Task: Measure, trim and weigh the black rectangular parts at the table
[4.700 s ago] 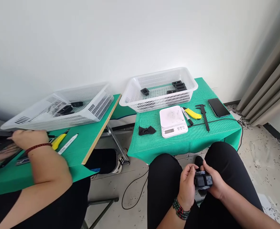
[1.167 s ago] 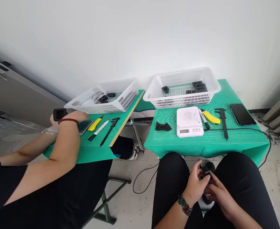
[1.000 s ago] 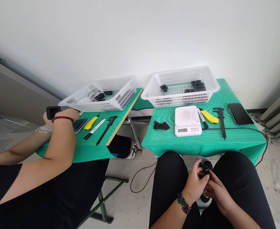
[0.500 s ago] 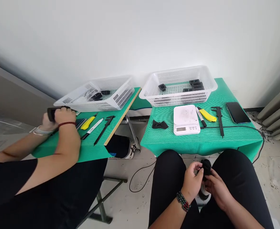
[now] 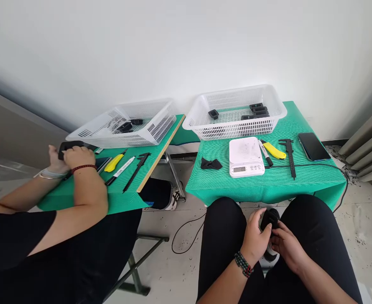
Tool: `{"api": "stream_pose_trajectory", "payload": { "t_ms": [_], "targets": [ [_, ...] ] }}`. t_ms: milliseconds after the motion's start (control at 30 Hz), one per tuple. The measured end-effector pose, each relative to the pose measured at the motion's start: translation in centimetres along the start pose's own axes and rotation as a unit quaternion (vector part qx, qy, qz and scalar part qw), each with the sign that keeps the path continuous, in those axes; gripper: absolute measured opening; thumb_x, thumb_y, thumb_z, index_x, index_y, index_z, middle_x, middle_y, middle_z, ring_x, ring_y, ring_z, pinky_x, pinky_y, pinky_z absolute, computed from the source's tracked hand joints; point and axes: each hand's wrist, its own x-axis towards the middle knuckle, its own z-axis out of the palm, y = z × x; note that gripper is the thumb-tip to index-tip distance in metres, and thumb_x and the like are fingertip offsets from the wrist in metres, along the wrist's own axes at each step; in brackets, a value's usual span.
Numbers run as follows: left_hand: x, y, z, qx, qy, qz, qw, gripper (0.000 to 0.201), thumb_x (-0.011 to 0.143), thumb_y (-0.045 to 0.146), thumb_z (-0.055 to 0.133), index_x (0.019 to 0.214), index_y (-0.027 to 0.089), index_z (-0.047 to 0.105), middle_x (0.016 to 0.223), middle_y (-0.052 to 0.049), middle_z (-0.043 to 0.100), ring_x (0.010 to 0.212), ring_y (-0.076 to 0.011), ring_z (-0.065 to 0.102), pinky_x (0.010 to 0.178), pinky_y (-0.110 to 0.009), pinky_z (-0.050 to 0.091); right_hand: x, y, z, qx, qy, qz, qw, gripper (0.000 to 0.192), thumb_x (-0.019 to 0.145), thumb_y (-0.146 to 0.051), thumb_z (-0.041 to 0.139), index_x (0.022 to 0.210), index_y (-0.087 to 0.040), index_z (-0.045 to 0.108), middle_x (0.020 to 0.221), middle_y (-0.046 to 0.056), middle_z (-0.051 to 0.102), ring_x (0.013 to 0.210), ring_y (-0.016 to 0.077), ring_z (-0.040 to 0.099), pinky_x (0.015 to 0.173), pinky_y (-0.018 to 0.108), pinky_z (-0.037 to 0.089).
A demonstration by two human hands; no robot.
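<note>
Between my knees, my left hand is closed on the left side of a small black moulded part, its thumb in front. My right hand grips the same part from the lower right with bent fingertips. Its outline is partly covered by my fingers and blends with the dark shoe below. On the green-covered table ahead lie a black scrap, a white digital scale, a marker, a yellow-handled knife and a black caliper.
A white basket holding several black parts stands at the back of my table. A phone lies at the right, near a black cable. To the left, a co-worker's hands hold a black part at another table with a basket.
My left fingers have opened out and shifted around the black part, which now shows more of its top face. The view has shifted slightly. The co-worker's hands have changed their hold.
</note>
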Motion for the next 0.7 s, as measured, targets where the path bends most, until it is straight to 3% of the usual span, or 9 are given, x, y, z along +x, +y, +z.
{"api": "stream_pose_trajectory", "payload": {
  "t_ms": [133, 267, 467, 700],
  "targets": [
    [-0.1, -0.3, 0.1, 0.021, -0.07, 0.022, 0.997, 0.061, 0.084, 0.012, 0.064, 0.143, 0.027, 0.063, 0.15, -0.01, 0.058, 0.144, -0.0324, 0.049, 0.126, -0.053, 0.032, 0.1, 0.1, -0.2, 0.009, 0.01, -0.023, 1.0, 0.08, 0.056, -0.025, 0.075, 0.134, -0.025, 0.053, 0.076, -0.005, 0.066, 0.062, 0.0153, 0.063, 0.055, 0.025, 0.043],
    [-0.2, -0.5, 0.0, 0.09, -0.106, 0.019, 0.99, 0.071, 0.086, 0.008, 0.059, 0.153, 0.029, 0.053, 0.163, -0.01, 0.045, 0.154, -0.0339, 0.036, 0.128, -0.057, 0.029, 0.4, 0.2, -0.3, 0.024, 0.037, -0.036, 0.998, 0.096, 0.055, -0.024, 0.072, 0.146, -0.029, 0.042, 0.086, -0.005, 0.067, 0.064, 0.0153, 0.062, 0.057, 0.027, 0.045],
    [-0.4, 0.2, -0.1, 0.284, -0.157, 0.039, 0.945, 0.09, 0.083, 0.002, 0.057, 0.164, 0.031, 0.03, 0.173, -0.012, 0.024, 0.159, -0.0369, 0.024, 0.127, -0.059, 0.031, 0.3, 0.2, -0.3, 0.025, 0.013, -0.033, 0.999, 0.081, 0.05, -0.019, 0.065, 0.131, -0.026, 0.056, 0.067, -0.008, 0.06, 0.06, 0.0141, 0.052, 0.058, 0.027, 0.044],
    [-0.4, 0.9, 0.0, 0.393, -0.164, 0.068, 0.902, 0.095, 0.081, 0.002, 0.06, 0.164, 0.035, 0.026, 0.172, -0.012, 0.026, 0.156, -0.0377, 0.033, 0.122, -0.061, 0.038, -0.1, -0.2, -0.2, 0.015, 0.003, -0.019, 1.0, 0.062, 0.047, -0.016, 0.06, 0.107, -0.025, 0.068, 0.064, -0.006, 0.059, 0.061, 0.0136, 0.048, 0.058, 0.027, 0.043]
  ]
}}
